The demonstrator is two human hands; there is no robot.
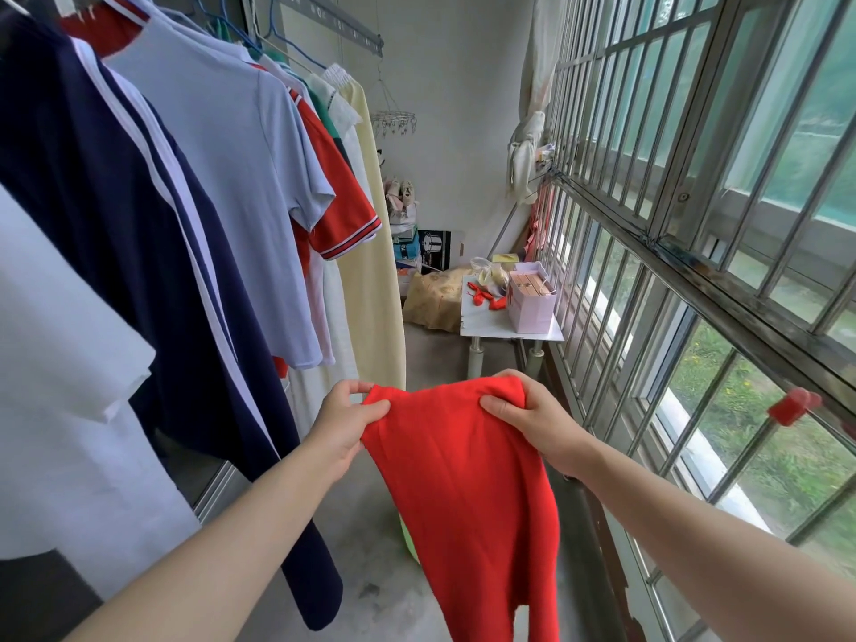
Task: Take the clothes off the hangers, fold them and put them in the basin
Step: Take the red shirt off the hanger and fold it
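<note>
Head view: left hand and right hand each pinch the top edge of a red garment, hanging mid-air beside hung clothes. Folding seems begun; next, bring its edges together.

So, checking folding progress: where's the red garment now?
Low centre of the head view, the red garment hangs from the left hand and right hand gripping its top edge, hanging shirts to its left, window bars to its right.

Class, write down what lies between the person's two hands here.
In the head view, the top edge of the red garment stretches between the left hand and right hand; both grip it.
</note>
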